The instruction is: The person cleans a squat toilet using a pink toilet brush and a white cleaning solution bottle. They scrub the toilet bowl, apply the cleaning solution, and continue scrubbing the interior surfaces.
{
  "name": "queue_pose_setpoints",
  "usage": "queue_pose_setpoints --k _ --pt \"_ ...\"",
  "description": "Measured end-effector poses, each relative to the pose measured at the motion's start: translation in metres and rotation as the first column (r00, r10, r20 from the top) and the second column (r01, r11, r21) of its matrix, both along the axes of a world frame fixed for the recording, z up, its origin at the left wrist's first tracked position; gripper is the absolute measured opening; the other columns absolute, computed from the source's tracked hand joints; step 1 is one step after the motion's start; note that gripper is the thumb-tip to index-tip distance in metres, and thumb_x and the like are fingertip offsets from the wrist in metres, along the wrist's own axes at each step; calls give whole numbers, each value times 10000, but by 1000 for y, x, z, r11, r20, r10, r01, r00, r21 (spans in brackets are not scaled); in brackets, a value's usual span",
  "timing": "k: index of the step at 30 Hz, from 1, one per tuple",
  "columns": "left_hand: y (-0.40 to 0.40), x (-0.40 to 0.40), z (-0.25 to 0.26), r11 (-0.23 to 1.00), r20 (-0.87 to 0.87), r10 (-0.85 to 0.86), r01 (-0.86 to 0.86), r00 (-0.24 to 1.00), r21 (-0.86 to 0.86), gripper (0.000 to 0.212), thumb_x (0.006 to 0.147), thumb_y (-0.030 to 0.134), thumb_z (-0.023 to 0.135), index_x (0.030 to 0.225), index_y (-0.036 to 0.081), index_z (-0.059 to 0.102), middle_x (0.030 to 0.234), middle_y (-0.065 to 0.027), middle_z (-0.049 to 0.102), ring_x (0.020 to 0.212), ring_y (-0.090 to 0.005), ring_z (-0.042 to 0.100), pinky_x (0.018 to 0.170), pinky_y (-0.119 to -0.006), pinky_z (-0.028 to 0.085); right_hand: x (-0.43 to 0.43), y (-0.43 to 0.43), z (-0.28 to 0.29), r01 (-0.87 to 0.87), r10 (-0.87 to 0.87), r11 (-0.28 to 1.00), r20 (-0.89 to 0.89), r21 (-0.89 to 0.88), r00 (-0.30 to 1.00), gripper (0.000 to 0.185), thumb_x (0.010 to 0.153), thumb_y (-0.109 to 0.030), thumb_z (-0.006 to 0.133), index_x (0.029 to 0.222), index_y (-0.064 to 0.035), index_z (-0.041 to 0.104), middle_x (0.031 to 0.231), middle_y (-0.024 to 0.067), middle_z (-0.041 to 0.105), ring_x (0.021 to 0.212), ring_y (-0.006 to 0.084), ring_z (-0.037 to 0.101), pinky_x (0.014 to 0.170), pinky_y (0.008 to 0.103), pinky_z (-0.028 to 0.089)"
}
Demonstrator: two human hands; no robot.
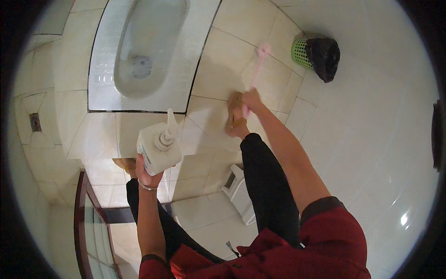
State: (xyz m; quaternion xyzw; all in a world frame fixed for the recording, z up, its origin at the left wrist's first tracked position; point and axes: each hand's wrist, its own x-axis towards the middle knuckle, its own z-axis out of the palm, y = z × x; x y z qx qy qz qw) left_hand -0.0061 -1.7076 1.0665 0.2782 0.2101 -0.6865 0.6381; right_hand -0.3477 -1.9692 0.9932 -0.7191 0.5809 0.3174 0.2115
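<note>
A white pump bottle (158,144) rests in my left hand (148,172), held upright with its nozzle pointing away from me. My right hand (253,100) grips the handle of a pink long-handled brush (257,71). The brush is blurred, and its head is over the floor tiles near the wall. Ahead of the bottle lies a white ceramic squat toilet (205,38), set into a raised tiled step. A perforated drain cover (142,67) shows inside its bowl. Neither the bottle nor the brush touches the toilet.
By the right wall stands a green plastic basket bin (300,54) lined with a black bag (324,57). A white plastic stool (240,195) is beside my right leg. The floor has a square drain (35,122) at left. A dark-framed glass door (82,223) stands at lower left.
</note>
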Motion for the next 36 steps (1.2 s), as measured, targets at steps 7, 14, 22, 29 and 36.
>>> queue_pose_setpoints --k 7,14,22,29,36 --pt "0 12 7 999 -30 54 -54 998 3 577 789 514 421 1233 157 329 1136 -72 443 922 -258 504 587 -455 461 131 39 10 -103 119 990 178 -96 977 227 785 -156 452 968 -23 471 676 124 519 631 280 521 607 370 439" --pt "10 23 8 988 -81 131 -137 988 -70 564 789 505 426 1228 162 336 1138 -50 444 953 -248 491 590 -461 458 41 5 25 473 -468 870 66 -142 881 143 781 -162 499 875 -57 519 758 100 549 677 199 536 608 341 434" --pt "24 33 -12 951 -158 188 -219 970 -216 616 827 499 350 1312 141 224 1307 -100 316 1148 -313 374 715 -530 443 211 112 0 -128 135 991 322 -41 937 259 834 -247 437 1018 -65 433 763 171 572 649 289 568 566 372 452" --pt "38 44 -6 927 -339 236 -315 911 -202 604 837 435 402 1315 113 221 1313 -106 319 1179 -302 351 843 -544 385 245 90 -7 392 -549 755 181 526 816 294 861 -289 363 893 1 400 663 144 521 488 266 507 439 418 402" --pt "47 54 -9 944 -267 275 -312 924 -109 601 835 407 437 1303 80 246 1312 -106 331 1192 -271 344 989 -445 274 281 113 -143 494 -746 553 135 671 652 347 836 -313 388 936 16 435 639 127 515 472 248 511 425 406 395"
